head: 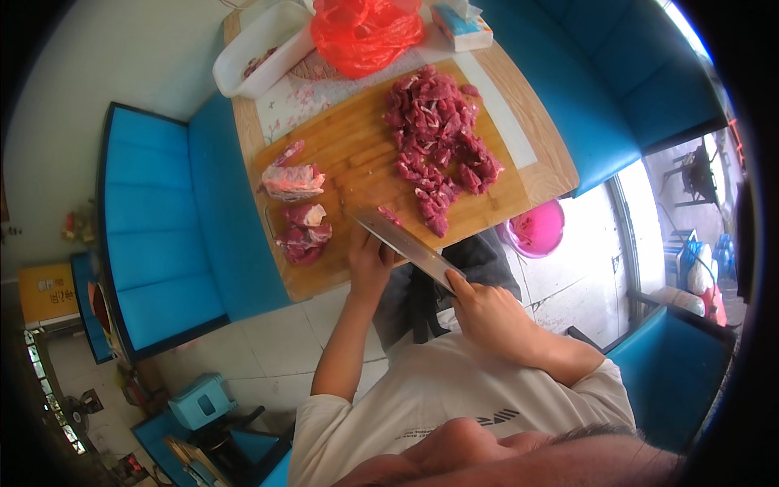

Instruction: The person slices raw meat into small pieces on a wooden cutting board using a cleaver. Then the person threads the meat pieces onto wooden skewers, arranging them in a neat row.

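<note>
My right hand (pixel 494 316) grips a broad-bladed kitchen knife (pixel 408 246), its handle covered by my fingers. The blade slants up and left over the near edge of a wooden cutting board (pixel 359 164). Close against the blade's tip end is my left hand (pixel 370 255); its fingertips are partly hidden, so what they hold cannot be made out. A small strip of red meat (pixel 389 215) lies just beyond the blade. Cut raw meat (pixel 435 134) is heaped on the board's right side. Two larger chunks, one fatty piece (pixel 293 181) and one redder piece (pixel 304 234), lie at the left.
Behind the board stand a white plastic tub (pixel 261 55) with some meat inside, a red plastic bag (pixel 368 36) and a tissue pack (pixel 464 27). A pink bucket (pixel 537 228) sits on the floor at right. Blue padded benches (pixel 161 231) flank the table (pixel 551 176).
</note>
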`<state>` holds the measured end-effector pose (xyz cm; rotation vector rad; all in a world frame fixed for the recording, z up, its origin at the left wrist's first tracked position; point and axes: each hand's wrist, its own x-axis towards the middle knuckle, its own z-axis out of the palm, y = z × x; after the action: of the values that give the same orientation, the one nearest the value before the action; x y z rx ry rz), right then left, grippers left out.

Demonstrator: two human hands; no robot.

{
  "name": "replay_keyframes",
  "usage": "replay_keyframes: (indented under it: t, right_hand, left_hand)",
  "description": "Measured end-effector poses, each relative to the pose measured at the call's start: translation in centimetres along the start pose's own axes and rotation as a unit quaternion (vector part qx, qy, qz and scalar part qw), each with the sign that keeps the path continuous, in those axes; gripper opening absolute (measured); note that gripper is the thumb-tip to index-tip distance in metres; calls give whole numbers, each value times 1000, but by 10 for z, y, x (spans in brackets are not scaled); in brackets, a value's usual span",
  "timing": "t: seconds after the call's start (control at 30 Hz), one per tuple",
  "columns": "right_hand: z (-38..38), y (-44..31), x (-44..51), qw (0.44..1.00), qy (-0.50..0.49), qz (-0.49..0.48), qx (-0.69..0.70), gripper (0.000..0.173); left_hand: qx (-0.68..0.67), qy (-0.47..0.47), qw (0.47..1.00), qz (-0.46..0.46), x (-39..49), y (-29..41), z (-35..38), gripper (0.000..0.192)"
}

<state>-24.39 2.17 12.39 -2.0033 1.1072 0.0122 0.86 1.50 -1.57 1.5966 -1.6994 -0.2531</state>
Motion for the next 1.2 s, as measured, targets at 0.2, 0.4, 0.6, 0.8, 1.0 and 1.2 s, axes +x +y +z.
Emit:
replay_keyframes:
  t: [0.2, 0.4, 0.6, 0.8, 1.0, 1.2]
  right_hand:
    - [7, -10, 52, 999, 5, -42, 4, 49]
    - [19, -12, 78, 994, 58, -96, 6, 42]
    - [2, -2, 14, 1000, 2, -25, -1, 39]
    - [21, -22, 105, 994, 57, -94, 1, 39]
    - [14, -12, 66, 995, 69, -69, 15, 34]
    - [5, -3, 37, 1000, 10, -21, 16, 37]
  left_hand:
    - [23, -2, 1000, -6, -1, -5, 0, 38]
    - [31, -25, 999, -22, -3, -8, -2, 40]
    - [-44, 4, 999, -26, -3, -7, 0, 38]
    - [1, -27, 998, -65, -4, -9, 1, 34]
    - [6, 3, 1000, -28, 1, -6, -1, 30]
    - [-47, 14, 997, -61, 2, 1, -1, 31]
